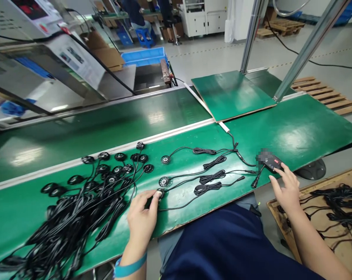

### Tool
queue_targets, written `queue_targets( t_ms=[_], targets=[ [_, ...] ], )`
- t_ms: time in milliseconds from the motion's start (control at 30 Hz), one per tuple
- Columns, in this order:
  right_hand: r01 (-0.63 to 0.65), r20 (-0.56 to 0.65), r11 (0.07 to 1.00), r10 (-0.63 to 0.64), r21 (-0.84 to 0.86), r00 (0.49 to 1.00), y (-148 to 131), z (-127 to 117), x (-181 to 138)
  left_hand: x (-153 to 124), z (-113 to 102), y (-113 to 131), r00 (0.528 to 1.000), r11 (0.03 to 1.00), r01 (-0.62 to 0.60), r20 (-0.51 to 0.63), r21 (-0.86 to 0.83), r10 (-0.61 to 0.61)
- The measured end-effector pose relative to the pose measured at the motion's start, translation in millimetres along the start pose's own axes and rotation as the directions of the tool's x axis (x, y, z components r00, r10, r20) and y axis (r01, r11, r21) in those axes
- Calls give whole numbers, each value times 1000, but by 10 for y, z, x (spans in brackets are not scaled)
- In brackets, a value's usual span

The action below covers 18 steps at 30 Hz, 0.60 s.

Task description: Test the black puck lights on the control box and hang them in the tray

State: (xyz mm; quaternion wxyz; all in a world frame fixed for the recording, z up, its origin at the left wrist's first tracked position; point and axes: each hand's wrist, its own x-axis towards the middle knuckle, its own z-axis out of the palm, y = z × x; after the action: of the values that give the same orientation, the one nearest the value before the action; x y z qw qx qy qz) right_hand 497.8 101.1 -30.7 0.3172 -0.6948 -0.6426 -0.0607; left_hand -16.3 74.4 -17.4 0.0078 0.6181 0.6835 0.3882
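My left hand (143,216) pinches a small round black light-like disc (160,192) with a cable, near the table's front edge. Two similar round discs, one nearer (164,181) and one farther (165,159), lie beyond it. Their cables run right through tied coils (212,177). My right hand (286,188) has its thumb and fingers apart, with fingertips at the edge of a black control box (273,161). A red mark shows on the box, and part of it is blurred out. A branching cable (237,151) and a short connector lead (255,181) join it.
A large heap of black cables (73,221) with round ends covers the green table's left side. Behind it runs a green conveyor belt (111,128). A green board (231,95) lies across at the back. Cables fill a wooden-edged tray (333,237) at right.
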Motion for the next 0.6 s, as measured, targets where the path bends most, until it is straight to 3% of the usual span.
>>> queue_targets(
  t_ms=[133, 400, 600],
  targets=[
    [-6, 6, 1000, 6, 15, 1000, 3, -4, -5, -2, 14, 5, 999, 1000, 4, -33, 26, -3],
    [6, -43, 998, -4, 59, 999, 53, 77, -13, -2, -56, 107, 977, 978, 199, -88, 62, -193],
    [-52, -8, 997, 52, 63, 999, 49, 118, -18, 202, 66, 196, 992, 992, 126, -30, 10, -125]
  ],
)
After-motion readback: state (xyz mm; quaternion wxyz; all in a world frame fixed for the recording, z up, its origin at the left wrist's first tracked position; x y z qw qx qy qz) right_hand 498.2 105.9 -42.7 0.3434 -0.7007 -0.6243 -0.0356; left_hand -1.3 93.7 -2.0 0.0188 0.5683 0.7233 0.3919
